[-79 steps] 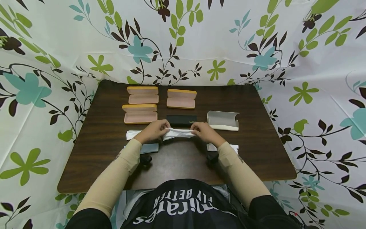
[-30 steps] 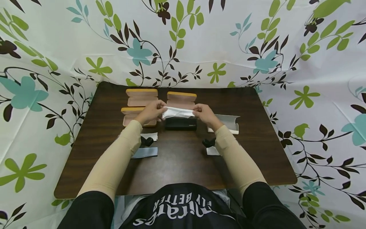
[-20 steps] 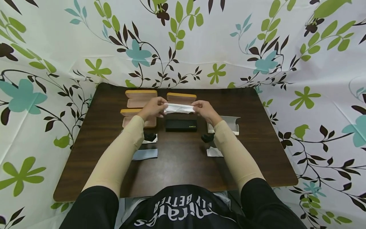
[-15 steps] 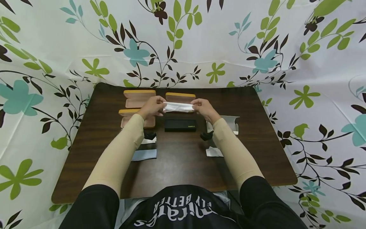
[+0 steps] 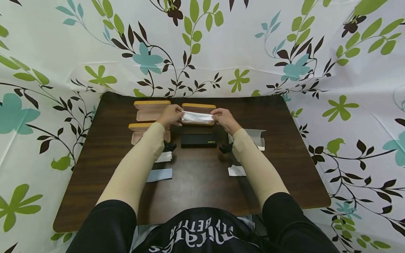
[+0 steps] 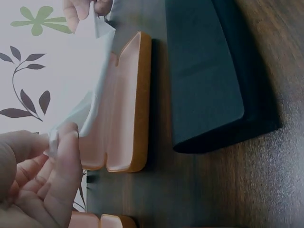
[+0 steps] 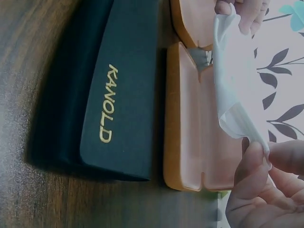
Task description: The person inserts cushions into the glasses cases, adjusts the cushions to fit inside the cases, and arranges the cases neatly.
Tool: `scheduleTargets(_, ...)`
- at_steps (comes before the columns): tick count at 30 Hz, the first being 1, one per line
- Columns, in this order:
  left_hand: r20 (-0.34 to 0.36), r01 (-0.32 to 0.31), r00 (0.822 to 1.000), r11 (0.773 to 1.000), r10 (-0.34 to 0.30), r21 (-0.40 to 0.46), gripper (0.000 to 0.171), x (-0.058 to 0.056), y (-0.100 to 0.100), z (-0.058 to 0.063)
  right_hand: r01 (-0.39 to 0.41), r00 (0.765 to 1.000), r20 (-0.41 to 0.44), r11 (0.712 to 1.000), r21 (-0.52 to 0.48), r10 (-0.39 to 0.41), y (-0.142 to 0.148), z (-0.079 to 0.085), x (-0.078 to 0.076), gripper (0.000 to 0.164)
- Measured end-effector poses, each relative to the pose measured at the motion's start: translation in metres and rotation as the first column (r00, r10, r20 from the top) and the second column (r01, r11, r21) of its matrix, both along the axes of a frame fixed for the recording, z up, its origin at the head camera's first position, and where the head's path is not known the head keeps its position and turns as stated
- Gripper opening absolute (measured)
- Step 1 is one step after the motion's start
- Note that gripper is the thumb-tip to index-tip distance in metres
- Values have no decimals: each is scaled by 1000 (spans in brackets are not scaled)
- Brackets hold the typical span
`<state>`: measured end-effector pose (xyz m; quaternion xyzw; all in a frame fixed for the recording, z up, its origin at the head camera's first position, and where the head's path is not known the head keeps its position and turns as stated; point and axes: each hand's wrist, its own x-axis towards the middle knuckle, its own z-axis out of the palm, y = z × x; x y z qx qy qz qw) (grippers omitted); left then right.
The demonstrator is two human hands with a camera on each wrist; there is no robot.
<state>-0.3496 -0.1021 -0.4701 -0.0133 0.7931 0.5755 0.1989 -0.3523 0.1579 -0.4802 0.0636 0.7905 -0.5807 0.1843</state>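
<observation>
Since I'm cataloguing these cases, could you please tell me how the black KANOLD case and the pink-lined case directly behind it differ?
The black case is closed; the pink-lined case is open.
The black case is dark outside with gold lettering; the pink-lined case is orange outside.
A white cloth pinched by the left hand and right hand partly hides the pink-lined case but not the black case.
Both lie on the table.

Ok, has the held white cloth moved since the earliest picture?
Yes, forward: in the head view, the white cloth has gone from nearer than the black case to beyond it.
</observation>
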Motion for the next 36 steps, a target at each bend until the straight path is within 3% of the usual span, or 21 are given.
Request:
scheduleTargets(4, -6, -18, 1000, 999, 18, -45, 21, -5, 5, -3, 15, 1000, 8, 1000, 6, -15, 1, -5, -4, 18)
scheduleTargets(7, -52, -12, 999, 988, 4, -155, 20, -10, 8, -7, 20, 1000, 7, 1000, 18, -20, 1, -8, -7, 18)
scheduleTargets(12, -119, 9, 991, 932, -56, -362, 18, -18, 13, -10, 27, 1000, 9, 999, 36, -27, 0, -12, -10, 17)
scheduleTargets(15, -136, 9, 988, 907, -73, -422, 17, -20, 17, -9, 19, 1000, 3, 998, 58, -19, -1, -14, -12, 17)
scheduleTargets(25, -137, -11, 988, 867, -66, -498, 23, -25, 22, -10, 31, 999, -34, 984, 176, -26, -7, -24, -23, 14)
scheduleTargets(31, -132, -14, 989, 863, -61, -504, 28, -26, 23, -13, 45, 998, -44, 975, 218, -36, -6, -29, -28, 12)
scheduleTargets(36, -158, 1, 983, 862, -94, -508, 37, -26, 24, -14, 53, 997, -67, 968, 246, -38, -6, -36, -30, 13)
